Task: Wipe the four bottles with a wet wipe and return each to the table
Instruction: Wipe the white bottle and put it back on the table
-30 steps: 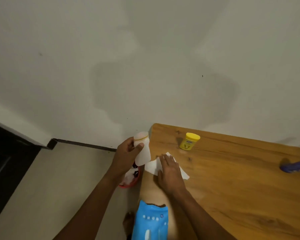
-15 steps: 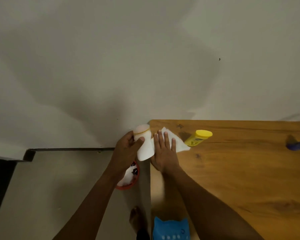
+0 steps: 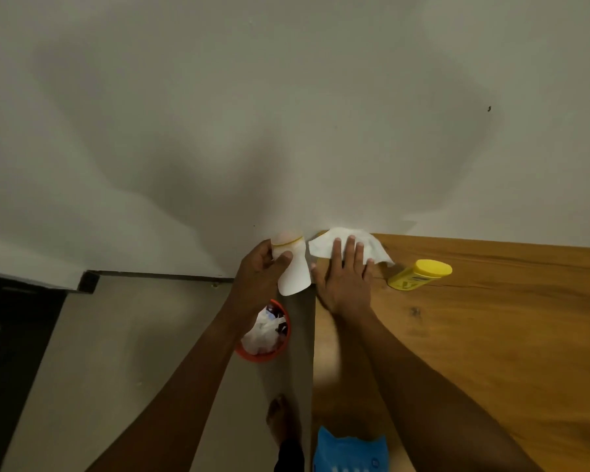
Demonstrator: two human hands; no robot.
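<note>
The left hand [image 3: 259,267] grips a white bottle [image 3: 292,265], fingers and thumb curled round its upper part just under the pale cap, and holds it in the air just off the left edge of the wooden table [image 3: 491,335], above the floor. The right hand [image 3: 344,281] lies flat on the table's far left corner, fingers straight and spread, pressing down on a white wet wipe [image 3: 348,245] that is spread out against the wall edge of the table. Just to the right of the wipe, a yellow bottle [image 3: 419,274] stands on the table. Below the white bottle, on the floor beside the table, an orange bin [image 3: 269,352] holds crumpled white wipes. A blue wipe pack [image 3: 348,451] rests at the table's near left edge.
</note>
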